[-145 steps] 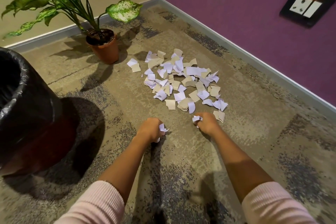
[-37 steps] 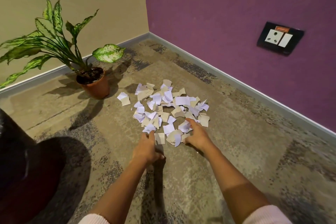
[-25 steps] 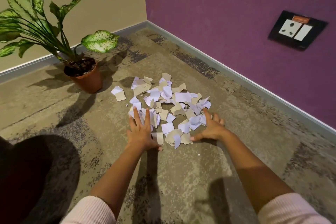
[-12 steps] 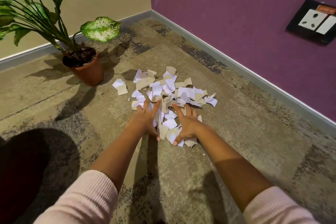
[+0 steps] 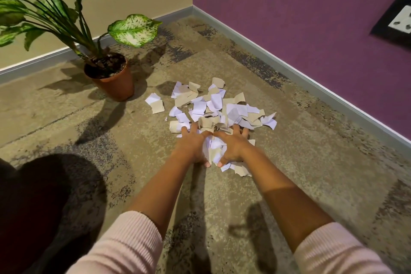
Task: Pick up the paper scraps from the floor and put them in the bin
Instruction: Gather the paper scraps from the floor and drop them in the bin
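A heap of white and tan paper scraps (image 5: 219,109) lies on the carpet near the room's corner. My left hand (image 5: 192,144) and my right hand (image 5: 233,144) press together at the heap's near edge, fingers spread, cupping a bunch of scraps (image 5: 212,148) between the palms. A few scraps (image 5: 241,170) lie just under my right wrist, and two (image 5: 155,103) sit apart on the left. The dark bin (image 5: 33,213) shows only as a blurred dark mass at the lower left.
A potted plant (image 5: 111,73) in a terracotta pot stands left of the heap, leaves spreading to the upper left. Purple wall with a black socket plate (image 5: 393,22) runs along the right; beige wall at the back. Grey skirting (image 5: 289,71) edges the carpet.
My hands, spread wide on either side of the heap a second ago, have swept inward and now meet around a bunch of scraps. The heap is bunched tighter.
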Demonstrator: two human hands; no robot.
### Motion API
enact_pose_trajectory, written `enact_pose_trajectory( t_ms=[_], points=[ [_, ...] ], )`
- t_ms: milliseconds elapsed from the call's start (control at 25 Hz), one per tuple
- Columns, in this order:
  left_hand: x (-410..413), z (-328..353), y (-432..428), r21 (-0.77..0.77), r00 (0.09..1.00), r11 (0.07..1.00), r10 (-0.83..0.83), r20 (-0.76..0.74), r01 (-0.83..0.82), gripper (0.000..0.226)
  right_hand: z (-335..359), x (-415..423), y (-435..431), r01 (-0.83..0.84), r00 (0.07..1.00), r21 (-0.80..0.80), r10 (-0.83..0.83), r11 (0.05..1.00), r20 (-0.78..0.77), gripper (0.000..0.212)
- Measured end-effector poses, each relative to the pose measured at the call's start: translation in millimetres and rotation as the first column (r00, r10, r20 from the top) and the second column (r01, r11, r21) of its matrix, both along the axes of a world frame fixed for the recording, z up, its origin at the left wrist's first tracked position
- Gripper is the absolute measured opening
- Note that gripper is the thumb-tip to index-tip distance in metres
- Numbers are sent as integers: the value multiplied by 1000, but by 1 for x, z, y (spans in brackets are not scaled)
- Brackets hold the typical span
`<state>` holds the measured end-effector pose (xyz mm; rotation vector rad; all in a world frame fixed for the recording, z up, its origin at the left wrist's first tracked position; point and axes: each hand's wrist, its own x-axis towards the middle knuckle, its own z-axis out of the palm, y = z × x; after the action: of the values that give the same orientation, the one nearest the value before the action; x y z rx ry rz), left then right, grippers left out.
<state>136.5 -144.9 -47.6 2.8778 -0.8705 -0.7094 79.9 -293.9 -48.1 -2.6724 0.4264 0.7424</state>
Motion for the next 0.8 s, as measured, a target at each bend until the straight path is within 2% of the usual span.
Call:
enact_pose_trajectory(
  t_ms=[160, 240, 480, 680, 800],
  points=[
    [-9, -2, 2, -34, 998, 999, 40, -42, -42, 88, -6, -9, 8, 15, 998, 11, -16, 1000, 65, 88],
    [-17, -3, 5, -47, 999, 998, 45, -15, -46, 76, -7, -16, 13, 26, 992, 30, -30, 999, 125, 76],
    [-44, -5, 17, -237, 991, 962, 136, -17, -136, 40, -13, -42, 29, 76, 951, 37, -84, 996, 298, 34],
    [-62, 0, 30, -282, 971, 930, 210, -111, -234, 29, -13, -60, 33, 196, 931, 83, -212, 977, 295, 36],
    [-69, 17, 48, -314, 954, 901, 274, -121, -298, 34, 5, -69, 34, 246, 914, 109, -268, 963, 304, 32]
  ],
)
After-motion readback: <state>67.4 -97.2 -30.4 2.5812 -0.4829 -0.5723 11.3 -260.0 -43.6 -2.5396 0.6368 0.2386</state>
